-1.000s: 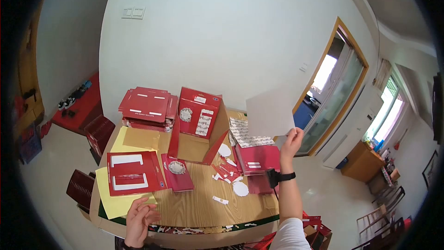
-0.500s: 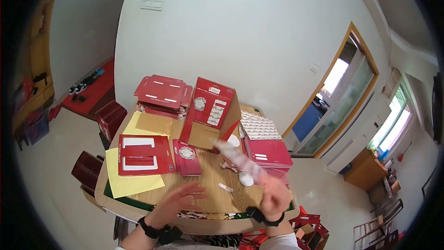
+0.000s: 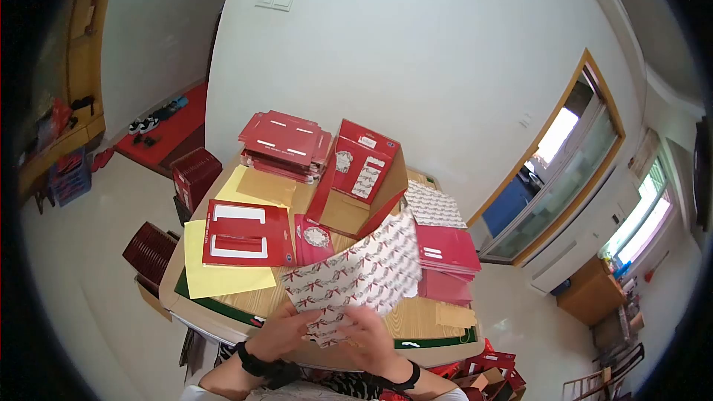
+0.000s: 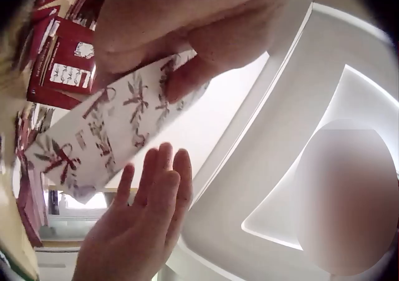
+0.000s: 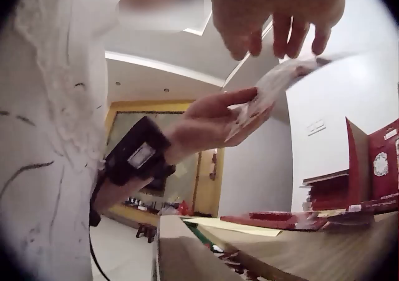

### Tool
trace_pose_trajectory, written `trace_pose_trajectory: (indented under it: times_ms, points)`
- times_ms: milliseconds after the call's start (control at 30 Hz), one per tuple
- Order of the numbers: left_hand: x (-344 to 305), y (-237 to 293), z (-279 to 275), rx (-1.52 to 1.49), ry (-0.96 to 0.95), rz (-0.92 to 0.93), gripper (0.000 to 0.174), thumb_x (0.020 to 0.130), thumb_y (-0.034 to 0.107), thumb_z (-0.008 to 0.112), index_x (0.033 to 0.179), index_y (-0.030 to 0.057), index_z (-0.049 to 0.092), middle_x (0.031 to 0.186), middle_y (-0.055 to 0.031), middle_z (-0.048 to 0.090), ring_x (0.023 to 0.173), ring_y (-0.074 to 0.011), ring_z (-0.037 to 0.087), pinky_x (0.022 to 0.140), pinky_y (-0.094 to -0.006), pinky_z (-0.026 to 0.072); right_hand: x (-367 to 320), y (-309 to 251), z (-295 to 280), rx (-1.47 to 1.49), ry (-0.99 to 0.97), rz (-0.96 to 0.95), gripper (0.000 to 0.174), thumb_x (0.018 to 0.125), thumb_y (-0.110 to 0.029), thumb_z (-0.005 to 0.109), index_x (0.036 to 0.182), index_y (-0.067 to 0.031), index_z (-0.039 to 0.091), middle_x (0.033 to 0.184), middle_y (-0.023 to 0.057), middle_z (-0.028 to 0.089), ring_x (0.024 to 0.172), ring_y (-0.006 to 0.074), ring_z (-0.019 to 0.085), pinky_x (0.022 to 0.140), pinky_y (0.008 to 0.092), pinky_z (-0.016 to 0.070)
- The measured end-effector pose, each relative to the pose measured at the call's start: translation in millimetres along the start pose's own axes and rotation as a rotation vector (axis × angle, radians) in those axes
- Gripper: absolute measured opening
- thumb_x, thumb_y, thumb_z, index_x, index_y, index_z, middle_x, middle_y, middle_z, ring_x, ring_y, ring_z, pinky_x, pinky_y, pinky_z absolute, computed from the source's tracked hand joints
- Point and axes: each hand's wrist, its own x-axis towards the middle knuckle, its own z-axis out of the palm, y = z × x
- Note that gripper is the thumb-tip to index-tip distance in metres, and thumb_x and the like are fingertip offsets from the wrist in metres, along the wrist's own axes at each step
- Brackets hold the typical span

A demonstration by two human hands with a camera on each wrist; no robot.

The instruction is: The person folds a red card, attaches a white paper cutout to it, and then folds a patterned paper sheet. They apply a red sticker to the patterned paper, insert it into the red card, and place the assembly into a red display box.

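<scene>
A white sheet [image 3: 364, 267] printed with sprigs and red bows slants over the front of the table. My left hand [image 3: 278, 336] pinches its lower left part; in the left wrist view the thumb of that left hand [image 4: 212, 25] lies on the printed side [image 4: 118, 125]. Close to the sheet's lower edge is my right hand [image 3: 368, 338]. Its fingers are extended and apart from the sheet in the left wrist view [image 4: 140, 225]. From the right wrist view, the left hand [image 5: 212, 122] supports the bent sheet below the right hand [image 5: 280, 6].
Behind the sheet stands an open red box [image 3: 345, 215]. Red card stacks lie at the back left [image 3: 278, 137] and right [image 3: 449, 249], with more patterned sheets [image 3: 434, 204] behind the right one. A red cut-out card [image 3: 278, 230] rests on yellow paper [image 3: 230, 282].
The right hand has brought the sheet down from the right to the table's front, its printed side now showing. My left hand has moved inward and taken hold; the right fingers have loosened.
</scene>
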Motion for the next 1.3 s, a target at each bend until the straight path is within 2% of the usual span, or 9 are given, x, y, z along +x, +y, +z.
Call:
trace_pose_trajectory:
  times_ms: [133, 367, 467, 567, 667, 767, 867, 967, 1300]
  points:
    - [-9, 3, 1, 0.153, -0.120, -0.001, 0.036, 0.086, 0.000, 0.051, 0.121, -0.0007, 0.047, 0.117, -0.0093, 0.056, 0.107, -0.0193, 0.053, 0.092, -0.0331, 0.0422, 14, -9, -15, -0.144, 0.270, 0.137, 0.073, 0.064, -0.002, 0.075, 0.127, -0.0018, 0.036, 0.134, 0.0237, 0.035, 0.123, 0.0367, 0.037, 0.099, 0.0420, 0.0319]
    - [-10, 1, -2, 0.411, -0.285, -0.019, 0.038, 0.086, 0.004, 0.056, 0.122, -0.0001, 0.048, 0.117, -0.0068, 0.056, 0.106, -0.0139, 0.052, 0.092, -0.0303, 0.0403, 13, -16, -5, 0.925, 0.104, 0.451, 0.059, 0.082, 0.002, 0.058, 0.132, 0.0023, 0.028, 0.132, 0.0178, 0.039, 0.121, 0.0224, 0.039, 0.100, 0.0340, 0.0305]
    - [-9, -1, 1, 0.482, -0.339, 0.026, 0.037, 0.086, 0.007, 0.056, 0.122, 0.0005, 0.048, 0.116, -0.0060, 0.056, 0.103, -0.0129, 0.053, 0.092, -0.0302, 0.0405, -6, -5, 1, 0.691, 0.003, 0.520, 0.047, 0.084, 0.001, 0.056, 0.128, 0.0016, 0.037, 0.118, 0.0154, 0.052, 0.106, 0.0174, 0.050, 0.089, 0.0307, 0.0398]
    - [-11, 7, -1, 0.692, -0.260, -0.144, 0.039, 0.085, 0.006, 0.059, 0.121, 0.0001, 0.048, 0.120, -0.0059, 0.053, 0.108, -0.0128, 0.049, 0.094, -0.0297, 0.0388, 1, -20, -12, 0.397, 0.059, 0.447, 0.038, 0.084, 0.001, 0.057, 0.121, -0.0005, 0.048, 0.102, 0.0148, 0.060, 0.089, 0.0157, 0.057, 0.076, 0.0286, 0.0455]
    - [-15, 0, -1, 0.703, -0.019, 0.280, 0.041, 0.079, 0.005, 0.065, 0.117, 0.0003, 0.049, 0.117, -0.0084, 0.054, 0.107, -0.0169, 0.052, 0.093, -0.0318, 0.0396, 3, -19, -22, 0.248, 0.110, 0.447, 0.034, 0.082, 0.001, 0.057, 0.116, -0.0014, 0.053, 0.093, 0.0150, 0.062, 0.081, 0.0206, 0.061, 0.070, 0.0282, 0.0475]
    - [-24, 29, 32, 1.158, 0.211, 0.774, 0.042, 0.073, 0.004, 0.069, 0.111, 0.0012, 0.051, 0.118, -0.0136, 0.052, 0.103, -0.0258, 0.056, 0.094, -0.0380, 0.0397, 13, -16, -28, 0.160, -0.034, 0.284, 0.037, 0.080, 0.002, 0.057, 0.116, -0.0024, 0.054, 0.093, 0.0156, 0.062, 0.079, 0.0278, 0.062, 0.069, 0.0312, 0.0486]
    - [-27, 33, 41, 1.297, 0.055, 0.841, 0.037, 0.072, 0.006, 0.070, 0.106, 0.0045, 0.055, 0.107, -0.0090, 0.058, 0.099, -0.0224, 0.058, 0.097, -0.0424, 0.0350, 14, -14, -15, 0.100, -0.088, 0.108, 0.036, 0.078, 0.001, 0.056, 0.113, -0.0027, 0.055, 0.092, 0.0156, 0.063, 0.080, 0.0327, 0.061, 0.069, 0.0352, 0.0491]
    - [-24, 25, 25, 1.318, -0.193, 0.750, 0.024, 0.072, 0.009, 0.071, 0.094, 0.0090, 0.062, 0.094, -0.0027, 0.064, 0.092, -0.0184, 0.060, 0.098, -0.0445, 0.0333, 0, -4, -2, 0.049, -0.224, 0.208, 0.032, 0.078, -0.001, 0.056, 0.110, -0.0027, 0.056, 0.091, 0.0164, 0.062, 0.081, 0.0333, 0.060, 0.069, 0.0374, 0.0486]
    - [-18, 14, 20, 1.226, -0.116, 0.722, 0.014, 0.070, 0.011, 0.073, 0.083, 0.0105, 0.067, 0.084, -0.0020, 0.066, 0.083, -0.0190, 0.062, 0.094, -0.0436, 0.0397, 5, -11, -6, 0.045, -0.148, 0.196, 0.022, 0.082, -0.009, 0.056, 0.103, -0.0020, 0.056, 0.088, 0.0156, 0.061, 0.079, 0.0331, 0.060, 0.067, 0.0374, 0.0487]
